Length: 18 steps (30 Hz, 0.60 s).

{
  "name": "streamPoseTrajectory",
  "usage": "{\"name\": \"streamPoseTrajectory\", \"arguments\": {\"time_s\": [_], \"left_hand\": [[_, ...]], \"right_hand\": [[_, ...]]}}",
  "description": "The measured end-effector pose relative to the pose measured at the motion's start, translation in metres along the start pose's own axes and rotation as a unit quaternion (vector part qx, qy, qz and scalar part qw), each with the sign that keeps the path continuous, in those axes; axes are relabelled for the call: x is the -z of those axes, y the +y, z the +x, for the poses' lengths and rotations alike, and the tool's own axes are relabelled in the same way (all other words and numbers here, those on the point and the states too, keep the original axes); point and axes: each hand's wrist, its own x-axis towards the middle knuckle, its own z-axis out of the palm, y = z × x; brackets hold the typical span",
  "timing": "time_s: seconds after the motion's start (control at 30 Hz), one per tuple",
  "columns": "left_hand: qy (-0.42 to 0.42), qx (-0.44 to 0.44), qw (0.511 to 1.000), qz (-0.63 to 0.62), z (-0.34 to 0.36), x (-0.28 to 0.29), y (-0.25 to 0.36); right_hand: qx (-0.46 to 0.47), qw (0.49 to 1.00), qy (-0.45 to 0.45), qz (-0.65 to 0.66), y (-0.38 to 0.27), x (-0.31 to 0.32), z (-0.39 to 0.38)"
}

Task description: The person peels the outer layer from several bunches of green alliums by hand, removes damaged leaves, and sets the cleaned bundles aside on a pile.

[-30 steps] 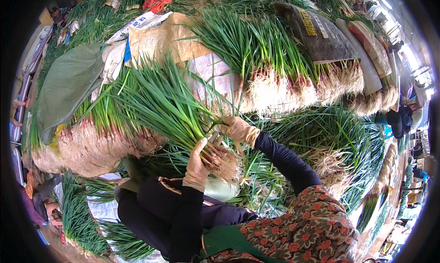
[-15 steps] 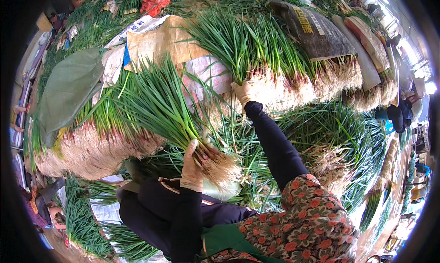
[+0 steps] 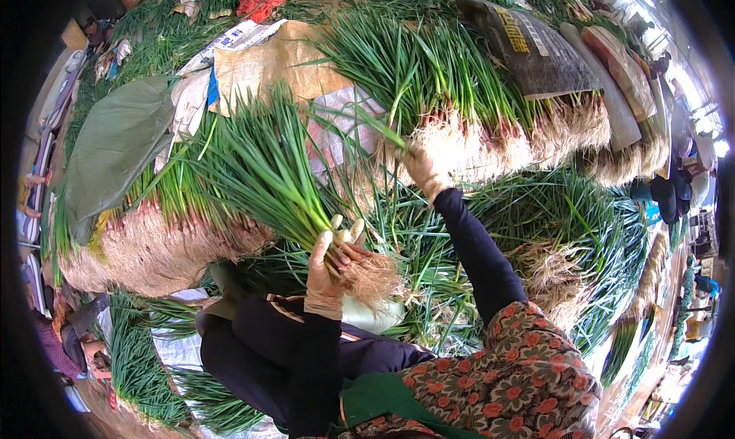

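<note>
In the head view my left hand (image 3: 323,274), in a pale glove, grips a bunch of green onions (image 3: 298,198), its long leaves fanning up-left and its pale root tuft hanging right of the fingers. Farther up and right, my right hand (image 3: 425,167), also gloved and slightly blurred, is closed on a green stalk (image 3: 387,131). Just beyond it stands a packed row of onions (image 3: 440,64) with whitish roots facing me. Another row (image 3: 164,248), roots forward, lies left of the held bunch.
Sacks (image 3: 279,60), a green sheet (image 3: 115,159) and a dark cover (image 3: 528,52) lie over the rows; a red bag (image 3: 260,4) is behind. Loose leaves (image 3: 574,225) pile to my right. Other people show at the left edge (image 3: 57,339) and right edge (image 3: 670,190).
My right hand left the held bunch, reached up to the back row, then came slightly right and down with a stalk in it. My left hand still grips the bunch.
</note>
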Motion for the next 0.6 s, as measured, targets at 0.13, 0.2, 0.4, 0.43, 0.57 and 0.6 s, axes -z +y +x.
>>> {"name": "streamPoseTrajectory", "arguments": {"time_s": [0.13, 0.2, 0.4, 0.43, 0.57, 0.6], "left_hand": [[0.025, -0.064, 0.994, -0.081, -0.01, -0.019, 0.0], [0.03, -0.052, 0.995, -0.08, -0.007, -0.023, -0.007], [-0.015, 0.007, 0.998, 0.068, -0.002, 0.002, 0.004], [0.049, 0.021, 0.995, 0.089, 0.003, -0.006, -0.001], [0.071, 0.005, 0.996, 0.057, 0.008, -0.007, -0.005], [0.06, -0.004, 0.997, 0.044, 0.008, -0.004, -0.006]], "right_hand": [[-0.156, 0.975, -0.024, 0.158, 0.028, -0.016, 0.061], [-0.168, 0.964, 0.003, 0.204, 0.034, -0.021, 0.071], [-0.055, 0.795, -0.468, 0.381, -0.028, -0.048, -0.028], [-0.091, 0.831, -0.461, 0.298, -0.032, -0.031, -0.047], [-0.296, 0.882, -0.095, 0.355, -0.05, 0.014, -0.064], [-0.383, 0.847, -0.059, 0.363, -0.033, 0.019, -0.071]]}}
